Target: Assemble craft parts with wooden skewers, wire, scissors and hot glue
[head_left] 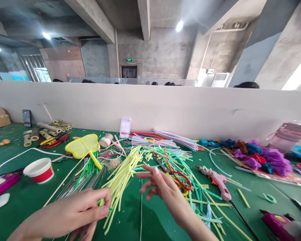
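My left hand (82,209) is low in the picture, its thumb and fingers pinched on a small green piece next to the near ends of a heap of pale yellow straws (120,177). Above the green tabletop (25,197) hovers my right hand (160,185), fingers spread and holding nothing that I can see, just left of red-handled scissors (182,177). A thin white wire (141,201) runs down between the two hands. Green and pink straws (165,147) lie tangled behind.
A pink glue gun (217,180) lies to the right, another (278,222) at the lower right corner. A red-and-white cup (39,170), a yellow swatter (84,147) and bamboo pieces (50,129) sit left. Purple paper flowers (263,157) are right. A white partition (165,107) backs the table.
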Demonstrator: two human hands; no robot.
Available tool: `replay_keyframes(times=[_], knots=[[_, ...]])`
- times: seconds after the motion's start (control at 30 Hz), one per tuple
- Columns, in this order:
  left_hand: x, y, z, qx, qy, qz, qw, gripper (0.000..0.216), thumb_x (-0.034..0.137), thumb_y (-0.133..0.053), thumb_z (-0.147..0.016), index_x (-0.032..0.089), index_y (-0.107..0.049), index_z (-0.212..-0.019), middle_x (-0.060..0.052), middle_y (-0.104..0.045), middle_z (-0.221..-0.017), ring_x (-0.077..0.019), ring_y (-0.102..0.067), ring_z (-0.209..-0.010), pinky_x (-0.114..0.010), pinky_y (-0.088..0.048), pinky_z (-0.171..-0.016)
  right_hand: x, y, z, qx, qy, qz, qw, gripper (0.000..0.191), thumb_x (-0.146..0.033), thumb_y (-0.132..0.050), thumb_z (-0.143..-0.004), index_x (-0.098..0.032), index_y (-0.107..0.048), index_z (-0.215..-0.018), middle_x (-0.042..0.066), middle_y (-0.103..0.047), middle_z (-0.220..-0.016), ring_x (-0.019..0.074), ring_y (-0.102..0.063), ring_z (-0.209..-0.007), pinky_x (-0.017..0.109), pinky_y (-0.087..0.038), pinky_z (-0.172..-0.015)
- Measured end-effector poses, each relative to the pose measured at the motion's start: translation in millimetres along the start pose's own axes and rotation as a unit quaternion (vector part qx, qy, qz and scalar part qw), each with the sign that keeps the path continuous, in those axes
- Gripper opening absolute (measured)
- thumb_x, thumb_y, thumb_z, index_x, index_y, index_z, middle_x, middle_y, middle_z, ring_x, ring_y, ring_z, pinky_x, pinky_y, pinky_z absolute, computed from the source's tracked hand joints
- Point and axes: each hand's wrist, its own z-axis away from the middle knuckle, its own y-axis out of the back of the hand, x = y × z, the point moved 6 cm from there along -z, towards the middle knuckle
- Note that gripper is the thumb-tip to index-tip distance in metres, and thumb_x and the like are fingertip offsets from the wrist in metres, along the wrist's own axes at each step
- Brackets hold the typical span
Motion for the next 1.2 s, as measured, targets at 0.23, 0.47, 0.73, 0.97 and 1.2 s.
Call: replay_keyframes(times=[0.23,0.47,0.73,0.97,1.2], knots=[[33.4,-27.1,-95.1,-0.203,-0.067,0.054,0.975,0.042,0.065,-0.046,-0.094,0.023,-0.041,-0.092,-0.001,-0.069,-0.054,-0.0184,-0.064,-0.042,-0.026,-0.044,-0.051,-1.4,74.0,-28.3,0.138,0.045,-0.093,0.985,0.048,-0.053,-0.078,-0.077,-0.012,-0.075,-0.102,0.010,-0.077,-0.088,0.0086,-0.059,-0.056,0.018,-0.044,-0.050],[26.9,-49.6,-145.1,-0.294,-0.009,0.045,0.955,0.049,0.072,-0.052,-0.087,0.023,-0.054,-0.095,-0.005,-0.076,-0.073,-0.0225,-0.073,-0.058,-0.029,-0.051,-0.053,25.7,84.4,-29.1,0.109,0.012,-0.093,0.990,0.047,-0.054,-0.080,-0.075,-0.014,-0.078,-0.100,0.008,-0.075,-0.081,0.0090,-0.059,-0.055,0.018,-0.042,-0.048],[72.8,-10.5,-163.1,-0.094,-0.068,-0.095,0.989,0.055,0.068,-0.065,-0.080,0.016,-0.063,-0.097,-0.014,-0.076,-0.095,-0.0236,-0.075,-0.076,-0.029,-0.055,-0.060,3.4,68.2,-28.2,0.078,0.066,-0.067,0.992,0.043,-0.051,-0.079,-0.076,-0.014,-0.077,-0.097,0.002,-0.068,-0.069,0.0086,-0.056,-0.055,0.019,-0.042,-0.052],[130.9,13.6,-147.6,0.084,-0.189,-0.044,0.977,0.048,0.056,-0.075,-0.075,0.012,-0.070,-0.094,-0.013,-0.077,-0.093,-0.0253,-0.075,-0.078,-0.029,-0.054,-0.062,-81.8,57.6,-36.9,0.081,0.181,0.150,0.969,0.041,-0.055,-0.072,-0.080,-0.015,-0.080,-0.085,0.000,-0.065,-0.064,0.0118,-0.053,-0.056,0.024,-0.042,-0.055],[166.7,1.1,-114.7,0.125,-0.287,-0.011,0.950,0.032,0.046,-0.068,-0.085,0.015,-0.073,-0.090,-0.009,-0.078,-0.089,-0.0221,-0.074,-0.076,-0.027,-0.051,-0.061,-139.6,41.9,-3.3,0.079,0.242,0.255,0.933,0.049,-0.042,-0.073,-0.084,-0.018,-0.068,-0.125,0.004,-0.075,-0.080,0.0181,-0.065,-0.067,0.031,-0.051,-0.065]])
